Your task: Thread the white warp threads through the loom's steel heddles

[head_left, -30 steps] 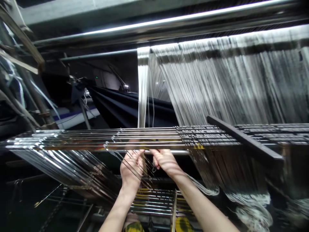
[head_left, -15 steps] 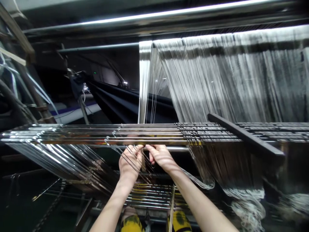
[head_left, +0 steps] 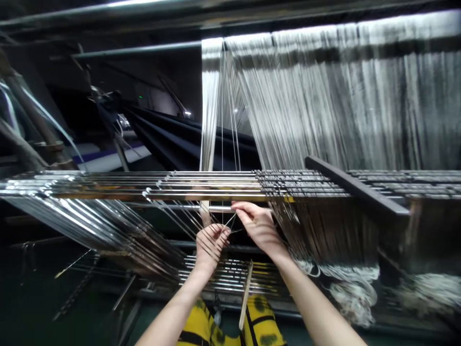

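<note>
the left hand [head_left: 211,247] was low down, among thin slanted wires [head_left: 180,226]. its fingers were curled and close together, right by a few fine threads [head_left: 227,226]. the right hand [head_left: 257,228] was a bit higher, just under a shiny metal bar [head_left: 219,209]. its fingers were pressed together, and the tips pointed left toward the other hand. the threads were too thin to tell if either hand was pinching one.

the fine threads ran down from a narrow bunch of white threads [head_left: 211,96], past rows of steel rods [head_left: 180,185], to the hands. that narrow bunch hung apart from a wide sheet of white threads [head_left: 324,96]. so far, only those few threads were by the hands. the many threads in the wide sheet hung well away from them, behind a dark bar [head_left: 356,185]. lower down were a thin wooden stick [head_left: 245,293] and a tangle of loose white thread [head_left: 353,298].
</note>
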`<state>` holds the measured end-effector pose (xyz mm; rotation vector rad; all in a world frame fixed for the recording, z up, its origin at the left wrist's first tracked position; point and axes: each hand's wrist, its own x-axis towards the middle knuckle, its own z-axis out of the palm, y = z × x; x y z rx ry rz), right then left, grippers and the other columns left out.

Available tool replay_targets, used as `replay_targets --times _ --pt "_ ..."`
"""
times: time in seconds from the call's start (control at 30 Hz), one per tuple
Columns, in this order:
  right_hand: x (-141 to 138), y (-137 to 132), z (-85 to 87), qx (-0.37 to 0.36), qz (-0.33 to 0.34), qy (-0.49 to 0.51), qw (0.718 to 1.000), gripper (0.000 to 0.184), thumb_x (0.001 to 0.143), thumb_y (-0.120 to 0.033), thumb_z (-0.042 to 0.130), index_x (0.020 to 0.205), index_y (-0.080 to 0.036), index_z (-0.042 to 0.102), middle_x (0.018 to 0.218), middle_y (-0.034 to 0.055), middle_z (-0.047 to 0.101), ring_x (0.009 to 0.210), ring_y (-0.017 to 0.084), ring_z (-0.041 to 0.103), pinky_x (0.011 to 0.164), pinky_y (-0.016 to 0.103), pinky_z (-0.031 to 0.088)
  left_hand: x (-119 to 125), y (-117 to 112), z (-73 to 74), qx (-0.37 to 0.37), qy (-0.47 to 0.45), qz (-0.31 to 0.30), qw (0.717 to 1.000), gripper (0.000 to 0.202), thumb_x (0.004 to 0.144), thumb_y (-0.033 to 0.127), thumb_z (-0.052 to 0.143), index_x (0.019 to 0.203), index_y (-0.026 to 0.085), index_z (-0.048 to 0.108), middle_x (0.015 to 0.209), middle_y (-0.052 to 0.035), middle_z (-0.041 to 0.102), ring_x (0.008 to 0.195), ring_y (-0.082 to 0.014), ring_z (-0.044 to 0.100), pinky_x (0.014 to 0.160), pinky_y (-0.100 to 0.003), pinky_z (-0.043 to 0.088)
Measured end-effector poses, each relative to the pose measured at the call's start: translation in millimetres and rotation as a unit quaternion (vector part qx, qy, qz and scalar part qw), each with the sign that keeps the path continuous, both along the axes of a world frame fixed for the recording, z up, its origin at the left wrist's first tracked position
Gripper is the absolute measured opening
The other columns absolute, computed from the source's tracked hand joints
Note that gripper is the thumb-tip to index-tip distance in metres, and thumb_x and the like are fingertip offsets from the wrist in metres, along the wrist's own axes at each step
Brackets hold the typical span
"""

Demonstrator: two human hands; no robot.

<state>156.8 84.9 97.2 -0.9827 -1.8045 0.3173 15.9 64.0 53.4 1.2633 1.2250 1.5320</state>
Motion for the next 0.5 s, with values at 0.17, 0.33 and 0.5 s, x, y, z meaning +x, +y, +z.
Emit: replay_targets --times 0.17,0.33,0.5 --pt "-1.7 -47.6 -2.3 0.068 0.111 -0.041 0.991 0.019 0.086 -0.016 0.043 0.095 -0.014 0.06 0.089 0.0077 0.064 0.081 0.016 0.061 0.073 0.026 0.047 -25.9 -41.3 6.5 -0.077 0.033 0.014 0.996 0.015 0.058 0.026 0.069 0.06 0.011 0.065 0.042 0.0017 0.056 0.033 -0.0073 0.045 0.033 -0.017 0.035" --pt "-16.5 -48.0 -8.3 0.026 0.12 -0.148 0.981 0.013 0.085 -0.017 0.044 0.091 -0.014 0.056 0.067 0.0023 0.062 0.055 0.013 0.057 0.054 0.022 0.041 -32.1 -61.7 18.3 -0.069 0.037 0.057 0.995 0.017 0.055 0.028 0.07 0.056 0.013 0.061 0.051 0.0008 0.059 0.047 -0.0088 0.05 0.044 -0.017 0.039" --pt "-18.8 -41.7 -8.8 0.016 0.106 -0.149 0.983 0.011 0.085 -0.014 0.043 0.09 -0.015 0.053 0.071 0.0022 0.062 0.056 0.013 0.057 0.055 0.022 0.039 -22.9 -68.0 15.8 -0.049 0.125 0.063 0.989 0.013 0.059 0.025 0.068 0.057 0.014 0.061 0.051 0.0024 0.054 0.048 -0.0086 0.047 0.046 -0.018 0.037"
